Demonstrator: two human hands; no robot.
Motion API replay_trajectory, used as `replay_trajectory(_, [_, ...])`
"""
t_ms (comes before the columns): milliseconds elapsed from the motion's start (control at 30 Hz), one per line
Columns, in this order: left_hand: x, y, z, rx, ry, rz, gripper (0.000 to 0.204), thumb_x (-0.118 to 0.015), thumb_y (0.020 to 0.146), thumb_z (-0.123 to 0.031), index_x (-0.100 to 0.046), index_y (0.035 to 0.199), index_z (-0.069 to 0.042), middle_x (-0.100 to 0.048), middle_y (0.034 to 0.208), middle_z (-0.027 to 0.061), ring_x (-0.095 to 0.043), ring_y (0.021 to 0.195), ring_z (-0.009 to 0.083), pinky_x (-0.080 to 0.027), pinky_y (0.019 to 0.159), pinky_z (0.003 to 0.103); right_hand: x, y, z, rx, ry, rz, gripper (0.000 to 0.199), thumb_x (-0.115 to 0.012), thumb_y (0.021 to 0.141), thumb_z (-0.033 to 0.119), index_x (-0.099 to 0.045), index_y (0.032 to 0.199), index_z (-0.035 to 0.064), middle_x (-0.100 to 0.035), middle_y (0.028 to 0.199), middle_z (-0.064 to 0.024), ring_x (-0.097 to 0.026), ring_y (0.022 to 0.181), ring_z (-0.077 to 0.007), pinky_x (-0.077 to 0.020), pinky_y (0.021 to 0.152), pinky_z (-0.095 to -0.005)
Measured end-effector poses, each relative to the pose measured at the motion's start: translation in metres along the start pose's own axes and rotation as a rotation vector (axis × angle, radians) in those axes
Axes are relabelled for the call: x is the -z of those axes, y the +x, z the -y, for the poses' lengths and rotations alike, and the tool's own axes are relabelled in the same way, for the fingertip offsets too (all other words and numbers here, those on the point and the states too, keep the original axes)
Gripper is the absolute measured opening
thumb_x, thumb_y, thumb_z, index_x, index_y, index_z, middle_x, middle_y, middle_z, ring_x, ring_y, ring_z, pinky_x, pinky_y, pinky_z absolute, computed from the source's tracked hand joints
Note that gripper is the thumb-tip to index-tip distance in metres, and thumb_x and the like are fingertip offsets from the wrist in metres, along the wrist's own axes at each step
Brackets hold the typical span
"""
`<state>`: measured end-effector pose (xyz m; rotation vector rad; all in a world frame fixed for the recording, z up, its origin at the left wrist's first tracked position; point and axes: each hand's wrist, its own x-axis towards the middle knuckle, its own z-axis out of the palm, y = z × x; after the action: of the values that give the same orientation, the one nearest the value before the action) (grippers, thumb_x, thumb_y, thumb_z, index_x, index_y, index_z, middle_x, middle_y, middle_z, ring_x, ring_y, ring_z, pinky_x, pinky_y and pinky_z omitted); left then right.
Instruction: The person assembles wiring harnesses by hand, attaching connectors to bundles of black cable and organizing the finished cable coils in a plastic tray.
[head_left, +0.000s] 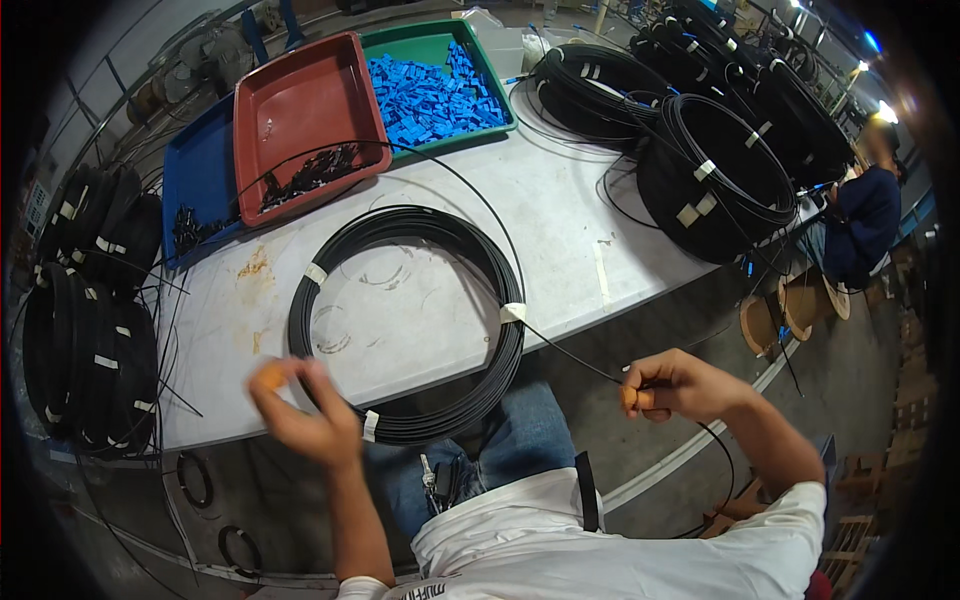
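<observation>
A coil of black cable, bound with several pale tape bands, lies on the white table and overhangs its front edge above my lap. My right hand is closed to the right of the coil, pinching a black cable that runs out from beside a tape band. More of that cable hangs below the hand. At the coil's lower left is my left hand, its fingers bent and smeared by motion; whether it holds anything cannot be made out. Orange covers show on fingertips of both hands.
A red tray and a blue tray hold small black parts. Blue pieces fill a green tray. Cable coils crowd the table's right side; others hang at left. A person sits at far right.
</observation>
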<state>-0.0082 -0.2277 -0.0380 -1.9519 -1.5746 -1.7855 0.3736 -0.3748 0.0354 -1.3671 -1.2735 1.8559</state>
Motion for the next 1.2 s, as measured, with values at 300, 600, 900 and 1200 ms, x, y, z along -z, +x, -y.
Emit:
replay_trajectory(300, [-0.032,-0.198,-0.249,0.587,-1.925,1.698,0.119,-0.077,0.091,-0.039,0.015,0.16,-0.008,-0.009,0.169,0.0182,-0.004,0.158,0.0288,-0.01,0.126,0.044,0.003,0.004,0.043,-0.216,0.387,-0.042,0.011,-0.059,0.1,0.0,-0.064,0.109,0.0022,-0.067,0.091,-0.0081,-0.044,0.062,-0.0071,-0.0372,0.056,-0.0234])
replay_trajectory(600, [0.006,-0.191,-0.303,1.747,-1.574,1.622,0.065,-0.064,0.101,-0.017,-0.014,0.142,-0.017,-0.052,0.089,0.0074,-0.038,0.043,0.009,-0.034,0.042,0.029,0.01,0.011,0.026,-0.118,0.096,-0.14,0.014,-0.068,0.097,0.003,-0.065,0.11,0.0063,-0.062,0.096,0.0011,-0.044,0.064,-0.0032,-0.0344,0.054,-0.0216])
replay_trajectory(900, [0.058,-0.133,-0.156,1.664,-1.696,1.077,0.021,-0.059,0.101,-0.008,-0.051,0.12,-0.009,-0.064,0.087,0.0072,-0.067,0.049,0.0216,-0.056,0.044,0.037,0.002,0.067,-0.018,0.092,0.339,-0.178,0.023,-0.06,0.1,0.0,-0.053,0.121,0.0066,-0.055,0.089,-0.0012,-0.042,0.063,-0.0075,-0.0407,0.06,-0.0248])
replay_trajectory(1200, [0.105,-0.078,-0.003,1.461,-2.872,0.325,0.053,-0.045,0.096,0.004,-0.038,0.148,0.005,-0.058,0.124,0.0272,-0.075,0.091,0.0316,-0.067,0.071,0.035,-0.086,0.11,-0.004,0.279,0.659,-0.281,0.041,-0.052,0.101,-0.007,-0.035,0.138,-0.0009,-0.059,0.099,-0.015,-0.069,0.097,-0.0296,-0.0618,0.091,-0.0423])
